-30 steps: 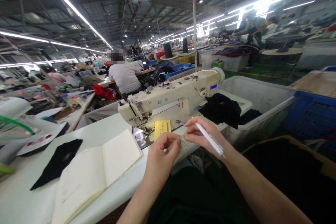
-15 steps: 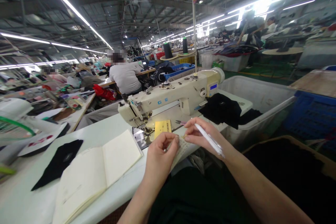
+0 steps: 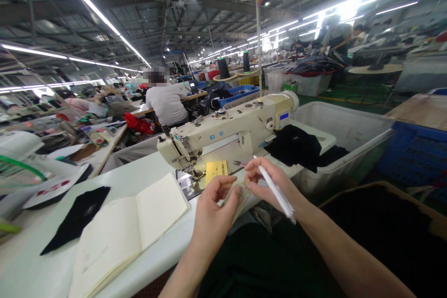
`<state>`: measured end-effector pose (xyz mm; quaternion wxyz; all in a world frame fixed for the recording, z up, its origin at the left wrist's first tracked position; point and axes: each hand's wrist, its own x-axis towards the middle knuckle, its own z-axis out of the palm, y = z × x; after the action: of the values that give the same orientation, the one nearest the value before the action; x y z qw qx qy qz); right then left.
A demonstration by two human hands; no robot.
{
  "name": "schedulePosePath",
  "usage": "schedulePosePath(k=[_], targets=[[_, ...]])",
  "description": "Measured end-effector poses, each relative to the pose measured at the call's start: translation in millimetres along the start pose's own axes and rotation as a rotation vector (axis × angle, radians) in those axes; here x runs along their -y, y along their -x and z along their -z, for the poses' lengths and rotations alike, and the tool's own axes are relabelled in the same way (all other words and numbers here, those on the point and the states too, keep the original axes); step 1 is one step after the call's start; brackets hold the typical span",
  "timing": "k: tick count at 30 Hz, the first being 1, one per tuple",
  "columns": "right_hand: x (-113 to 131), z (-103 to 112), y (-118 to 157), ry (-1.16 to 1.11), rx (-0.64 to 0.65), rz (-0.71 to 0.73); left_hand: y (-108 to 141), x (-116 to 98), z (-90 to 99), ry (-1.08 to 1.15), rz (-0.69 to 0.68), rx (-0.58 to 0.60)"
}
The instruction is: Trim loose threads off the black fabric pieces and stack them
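Note:
My left hand (image 3: 214, 205) pinches a small pale slip of paper (image 3: 243, 199) with rows of print, held just off the table's front edge. Across from it, my right hand (image 3: 272, 178) has its fingertips at the slip's upper end. A white pen (image 3: 277, 193) is tucked in that same hand, pointing back along the wrist. Beyond my fingers lie a yellow card (image 3: 216, 170) with dark print and the metal tips of a small pair of snips (image 3: 239, 163). A cream sewing machine (image 3: 223, 125) stands behind them. To the left, a notebook (image 3: 115, 228) lies open.
A black fabric piece (image 3: 80, 216) lies left of the notebook. More black fabric (image 3: 295, 144) is heaped at the machine's right end, beside a large translucent bin (image 3: 363, 137). Dark cloth fills a box (image 3: 384, 228) at lower right. A seated person (image 3: 166, 102) works ahead.
My fingers have shifted slightly on the slip, which is now tilted differently. The pen has swung a little steeper. At the far right, a standing person has moved their arms.

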<state>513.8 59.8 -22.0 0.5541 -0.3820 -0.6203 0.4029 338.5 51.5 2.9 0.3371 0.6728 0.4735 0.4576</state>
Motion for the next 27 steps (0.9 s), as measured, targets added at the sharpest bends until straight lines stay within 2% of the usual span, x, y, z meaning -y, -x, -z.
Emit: schedulePosePath(k=[4, 7, 10, 12, 14, 16, 18, 21, 27], targets=[[3.7, -0.8, 2.7, 0.069, -0.015, 0.049, -0.7, -2.1, 1.4, -0.102, -0.064, 0.057], [8.8, 2.9, 4.6, 0.098, 0.005, 0.117, 0.1, 1.7, 1.2, -0.232, -0.168, -0.005], [10.5, 4.0, 5.5, 0.026, 0.005, 0.152, 1.7, 9.2, 0.5, -0.341, -0.427, -0.161], [8.4, 0.9, 5.8, -0.082, -0.088, 0.146, 2.2, 13.7, 1.2, -0.398, -0.645, -0.270], [5.9, -4.8, 6.5, -0.215, -0.204, 0.069, 2.6, 16.4, 3.1, -0.454, -0.806, -0.314], [5.8, -11.8, 8.4, -0.335, -0.230, -0.058, 3.0, 17.5, 5.0, -0.511, -0.899, -0.302], [9.0, -18.2, 11.4, -0.436, -0.170, -0.169, 3.3, 18.0, 5.8, -0.557, -0.962, -0.296], [15.2, -24.5, 15.9, -0.526, -0.138, -0.231, 2.9, 19.9, 4.4, -0.599, -1.011, -0.308], [5.7, -21.3, 13.0, -0.347, -0.236, -0.219, 4.3, 22.3, -4.2, -0.631, -1.032, -0.241]])
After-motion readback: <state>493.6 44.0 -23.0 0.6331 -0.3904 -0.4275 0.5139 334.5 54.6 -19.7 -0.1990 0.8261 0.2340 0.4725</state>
